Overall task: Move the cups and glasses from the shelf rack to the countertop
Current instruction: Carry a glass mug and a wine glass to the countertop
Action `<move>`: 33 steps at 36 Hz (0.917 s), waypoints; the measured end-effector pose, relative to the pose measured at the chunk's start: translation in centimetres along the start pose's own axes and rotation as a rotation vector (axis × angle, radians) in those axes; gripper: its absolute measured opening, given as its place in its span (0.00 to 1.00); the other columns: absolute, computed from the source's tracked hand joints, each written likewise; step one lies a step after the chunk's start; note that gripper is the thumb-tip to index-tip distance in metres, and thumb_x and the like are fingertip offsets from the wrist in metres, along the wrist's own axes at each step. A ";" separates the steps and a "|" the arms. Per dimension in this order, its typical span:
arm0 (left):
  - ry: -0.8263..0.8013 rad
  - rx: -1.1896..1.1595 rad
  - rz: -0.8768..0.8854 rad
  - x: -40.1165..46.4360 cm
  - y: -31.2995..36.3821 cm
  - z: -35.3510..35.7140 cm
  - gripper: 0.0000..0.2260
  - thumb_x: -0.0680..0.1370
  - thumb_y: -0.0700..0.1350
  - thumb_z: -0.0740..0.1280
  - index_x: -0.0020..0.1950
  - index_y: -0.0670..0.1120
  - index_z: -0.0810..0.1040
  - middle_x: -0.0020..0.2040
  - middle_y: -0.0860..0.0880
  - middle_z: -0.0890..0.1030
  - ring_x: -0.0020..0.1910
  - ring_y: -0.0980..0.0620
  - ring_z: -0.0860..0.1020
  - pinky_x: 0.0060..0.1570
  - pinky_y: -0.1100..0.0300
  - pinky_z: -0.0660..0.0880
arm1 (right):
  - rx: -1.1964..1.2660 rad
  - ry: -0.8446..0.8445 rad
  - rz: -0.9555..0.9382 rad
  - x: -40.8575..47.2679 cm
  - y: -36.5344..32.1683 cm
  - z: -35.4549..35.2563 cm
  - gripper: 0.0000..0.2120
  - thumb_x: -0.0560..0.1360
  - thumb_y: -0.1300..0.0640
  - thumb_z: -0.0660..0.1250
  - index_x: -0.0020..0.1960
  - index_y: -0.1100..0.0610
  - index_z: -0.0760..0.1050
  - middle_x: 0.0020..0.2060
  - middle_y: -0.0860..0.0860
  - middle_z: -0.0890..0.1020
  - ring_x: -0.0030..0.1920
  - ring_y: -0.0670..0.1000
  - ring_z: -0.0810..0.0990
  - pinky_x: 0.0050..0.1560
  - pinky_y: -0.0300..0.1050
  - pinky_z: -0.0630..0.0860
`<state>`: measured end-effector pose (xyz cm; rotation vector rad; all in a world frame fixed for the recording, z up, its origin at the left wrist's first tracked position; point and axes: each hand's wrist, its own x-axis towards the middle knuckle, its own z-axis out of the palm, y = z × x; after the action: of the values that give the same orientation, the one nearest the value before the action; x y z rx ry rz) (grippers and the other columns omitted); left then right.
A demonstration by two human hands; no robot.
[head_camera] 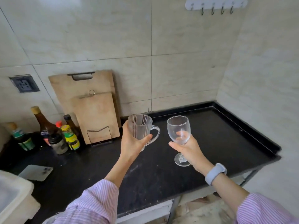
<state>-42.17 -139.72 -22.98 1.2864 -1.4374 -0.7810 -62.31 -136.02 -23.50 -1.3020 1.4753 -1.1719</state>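
Left hand [134, 143] has its grip closed round the ribbed glass mug [140, 126], handle free beyond the thumb. Right hand [187, 151] cradles the wine glass [178, 131] bowl, stem below. Both over the table [210, 135]; rigid, slick, breakable, probably light.

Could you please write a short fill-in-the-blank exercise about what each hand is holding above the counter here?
1. The left hand holds a ribbed clear glass mug by its ____, not its handle.
2. The right hand holds a clear stemmed ____ glass.
3. Both glasses are ____ of liquid.
4. Two wooden cutting boards lean against the ____.

Missing words: body; wine; empty; wall
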 end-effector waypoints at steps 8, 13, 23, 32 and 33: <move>0.052 0.205 -0.161 9.2 -8.0 6.7 0.42 0.63 0.53 0.77 0.70 0.52 0.58 0.66 0.49 0.70 0.64 0.49 0.70 0.63 0.47 0.71 | -0.128 -0.060 0.054 14.4 7.4 -0.3 0.24 0.67 0.54 0.74 0.60 0.55 0.70 0.54 0.50 0.78 0.55 0.49 0.78 0.54 0.40 0.71; 0.098 0.255 -0.268 14.4 -13.2 9.8 0.42 0.62 0.51 0.78 0.70 0.50 0.59 0.68 0.49 0.69 0.65 0.49 0.69 0.64 0.51 0.71 | -0.222 -0.095 0.099 22.4 11.4 0.6 0.25 0.67 0.52 0.74 0.60 0.56 0.68 0.49 0.48 0.78 0.48 0.46 0.77 0.42 0.30 0.69; 0.182 0.213 -0.360 22.5 -23.1 13.7 0.43 0.64 0.48 0.78 0.72 0.49 0.57 0.69 0.49 0.69 0.67 0.50 0.68 0.62 0.57 0.67 | -0.147 -0.155 0.135 34.8 18.4 5.5 0.23 0.66 0.51 0.75 0.56 0.54 0.70 0.50 0.53 0.80 0.52 0.52 0.79 0.50 0.42 0.74; 0.178 0.150 -0.328 27.1 -27.0 15.2 0.41 0.64 0.46 0.78 0.71 0.49 0.59 0.68 0.50 0.70 0.67 0.52 0.69 0.66 0.53 0.68 | -0.059 -0.158 0.125 41.9 21.1 8.8 0.29 0.63 0.46 0.74 0.59 0.55 0.70 0.52 0.53 0.80 0.53 0.50 0.80 0.56 0.59 0.78; 0.183 0.147 -0.331 27.4 -27.3 15.3 0.41 0.64 0.46 0.78 0.71 0.49 0.59 0.69 0.50 0.70 0.67 0.52 0.69 0.67 0.53 0.68 | -0.067 -0.160 0.120 42.4 21.2 8.9 0.28 0.64 0.48 0.74 0.59 0.55 0.70 0.53 0.52 0.79 0.54 0.50 0.79 0.56 0.58 0.78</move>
<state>-46.10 -174.52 -45.47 1.6921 -1.1667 -0.7594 -63.63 -178.53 -46.25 -1.3023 1.4646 -0.9264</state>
